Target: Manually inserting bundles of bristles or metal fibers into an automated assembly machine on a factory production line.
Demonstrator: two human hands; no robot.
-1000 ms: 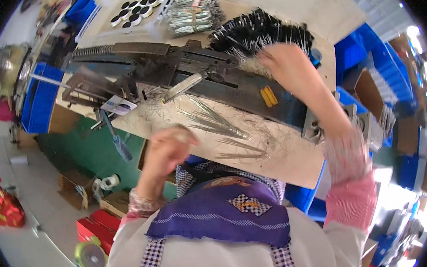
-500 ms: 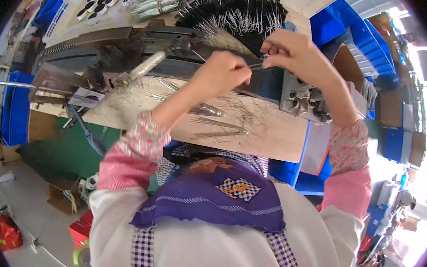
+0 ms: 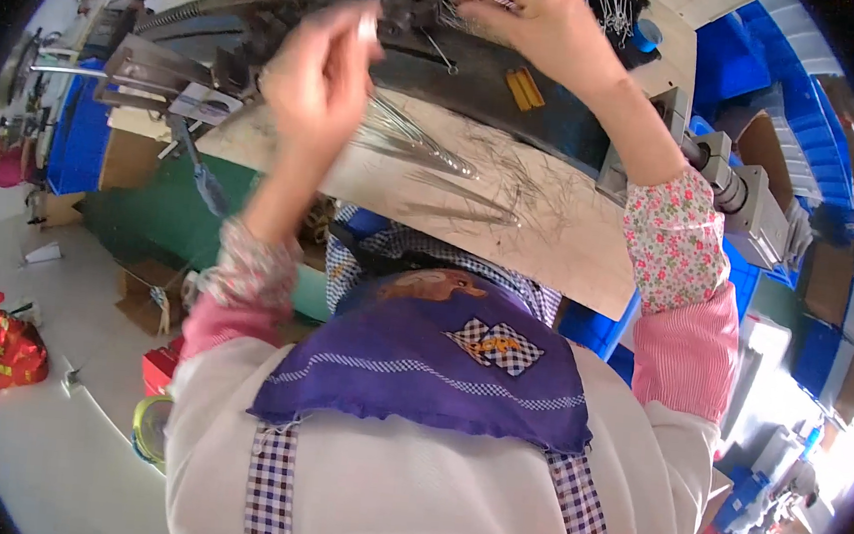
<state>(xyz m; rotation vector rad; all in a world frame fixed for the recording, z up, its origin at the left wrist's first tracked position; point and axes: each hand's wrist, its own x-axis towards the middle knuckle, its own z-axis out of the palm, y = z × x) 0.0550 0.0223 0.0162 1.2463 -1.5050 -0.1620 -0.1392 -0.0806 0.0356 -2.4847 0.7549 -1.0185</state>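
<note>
My left hand (image 3: 316, 88), smeared by motion, is closed over the lever handle of the dark metal bench tool; a pale end shows past the fingers. My right hand (image 3: 532, 19) is at the far edge of the tool, thumb and fingers pinched together. A small banded metallic piece (image 3: 501, 0) shows at its fingers, too small to make out. Between the hands, a thin metal wire with a looped end (image 3: 444, 55) lies across the dark metal bed (image 3: 558, 127). A small yellow piece (image 3: 524, 89) rests on that bed, below my right hand.
Thin wires (image 3: 421, 146) lie in a loose bundle on the wooden bench (image 3: 589, 250), with more wires scattered about. Looped wire ends (image 3: 615, 16) over black bristles and a blue round piece (image 3: 648, 35) are at the back. Blue bins (image 3: 809, 126) stand at the right.
My view has turned and shifted. My left hand has gone left from the middle to the lever handle, and my right hand has moved to the tool's far edge. The yellow piece now shows.
</note>
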